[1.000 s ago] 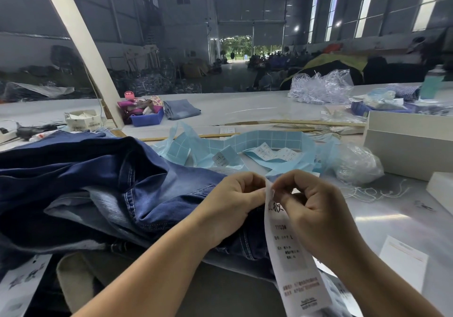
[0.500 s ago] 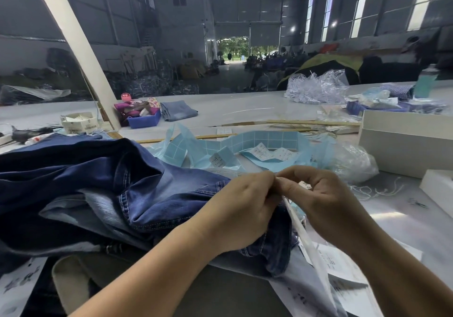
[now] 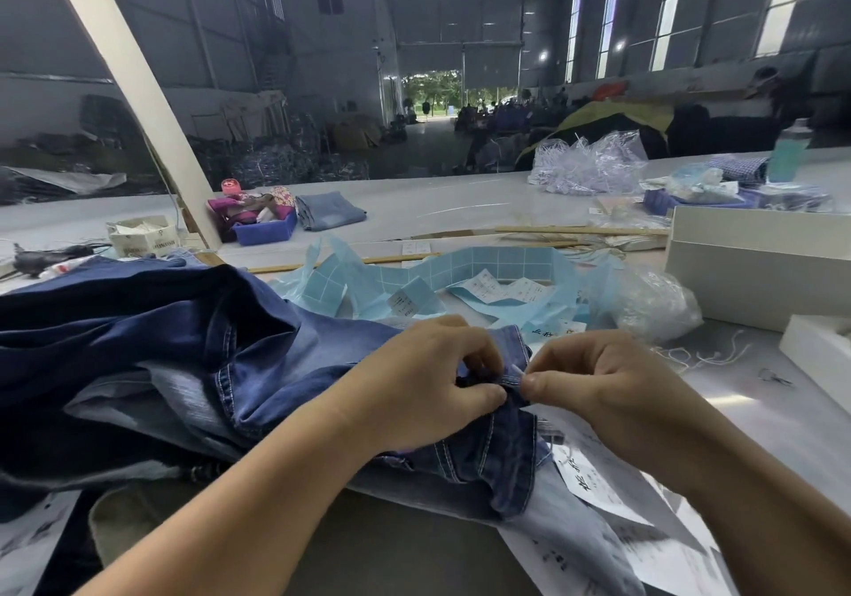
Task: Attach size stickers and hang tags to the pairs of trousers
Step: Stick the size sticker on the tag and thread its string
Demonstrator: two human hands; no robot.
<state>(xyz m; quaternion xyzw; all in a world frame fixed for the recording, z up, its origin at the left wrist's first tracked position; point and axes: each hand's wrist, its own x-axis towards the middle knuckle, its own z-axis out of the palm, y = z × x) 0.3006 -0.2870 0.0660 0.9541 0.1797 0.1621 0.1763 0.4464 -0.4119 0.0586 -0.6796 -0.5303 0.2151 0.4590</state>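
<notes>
The trousers are dark blue denim with faded patches; the sticker backing strip is pale blue, gridded; the box is white.

I see my left hand pinching a fold of the jeans at the near edge of the table. My right hand pinches a thin white string right against that fold. Hang tags lie under the denim, below my right wrist. Blue sticker strips curl behind the hands.
</notes>
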